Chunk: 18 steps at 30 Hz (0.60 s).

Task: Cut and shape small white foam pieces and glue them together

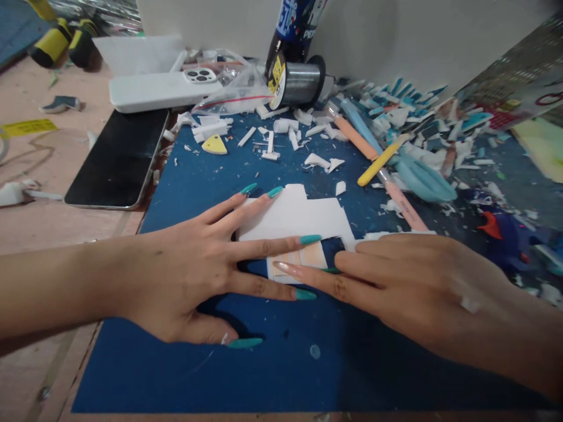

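Note:
My left hand (211,264) lies flat with its teal-nailed fingers spread, holding down a white foam or card sheet (294,214) on a blue cutting mat (246,381). Between its fingers sits a small white piece with pale peach patches (312,253). My right hand (409,287) reaches in from the right. Its index finger stretches over the peach-patched piece, with the tip touching it or just above. The other fingers are curled under, and whatever they may hold is hidden. A thin green sliver shows beneath that hand.
White and blue scraps lie along the mat's back, with a wire spool (301,82), a bottle (294,32), a yellow stick (382,159), peach-handled tool (402,202) and blue scissor-like handles (424,179). A dark phone (118,158), white phone (153,91) and yellow-black handles (53,44) are at left.

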Each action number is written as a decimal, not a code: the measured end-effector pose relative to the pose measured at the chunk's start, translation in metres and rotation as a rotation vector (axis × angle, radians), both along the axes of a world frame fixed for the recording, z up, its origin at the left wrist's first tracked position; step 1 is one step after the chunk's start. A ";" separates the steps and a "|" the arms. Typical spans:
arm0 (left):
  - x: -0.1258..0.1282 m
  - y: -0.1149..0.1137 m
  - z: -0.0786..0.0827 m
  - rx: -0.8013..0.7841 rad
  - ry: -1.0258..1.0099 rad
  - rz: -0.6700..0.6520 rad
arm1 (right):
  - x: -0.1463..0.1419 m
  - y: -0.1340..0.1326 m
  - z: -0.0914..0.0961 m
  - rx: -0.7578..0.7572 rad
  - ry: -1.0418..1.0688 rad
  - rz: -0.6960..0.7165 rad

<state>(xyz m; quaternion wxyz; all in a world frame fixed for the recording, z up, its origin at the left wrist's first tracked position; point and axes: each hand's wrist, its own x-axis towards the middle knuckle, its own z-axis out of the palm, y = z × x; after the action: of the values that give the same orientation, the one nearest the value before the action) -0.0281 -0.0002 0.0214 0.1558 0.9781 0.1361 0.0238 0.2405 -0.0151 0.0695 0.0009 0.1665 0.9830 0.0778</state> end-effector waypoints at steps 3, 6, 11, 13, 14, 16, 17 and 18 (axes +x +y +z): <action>0.000 0.000 0.000 0.005 0.003 -0.003 | 0.004 -0.003 0.000 -0.015 0.013 -0.023; 0.000 0.001 0.000 0.005 -0.015 -0.003 | 0.014 -0.007 0.000 -0.020 0.039 -0.057; 0.000 0.001 0.000 0.002 -0.017 -0.002 | 0.022 -0.011 -0.003 -0.051 0.019 -0.096; 0.000 0.001 -0.001 0.002 -0.013 0.000 | 0.021 -0.012 -0.003 -0.055 0.051 -0.097; 0.000 0.001 -0.001 0.001 -0.009 -0.004 | 0.020 -0.012 -0.003 -0.057 0.059 -0.093; 0.000 0.001 -0.001 0.001 -0.002 -0.014 | 0.019 -0.013 -0.001 -0.069 0.041 -0.089; 0.000 0.001 0.000 0.003 0.003 -0.017 | 0.019 -0.013 0.000 -0.079 0.015 -0.091; 0.000 0.001 0.000 0.005 0.008 -0.019 | 0.019 -0.013 0.001 -0.089 -0.005 -0.094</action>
<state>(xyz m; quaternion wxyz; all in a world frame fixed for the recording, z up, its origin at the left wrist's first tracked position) -0.0284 0.0008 0.0212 0.1532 0.9798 0.1271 0.0189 0.2595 -0.0280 0.0702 0.0143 0.2122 0.9765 0.0341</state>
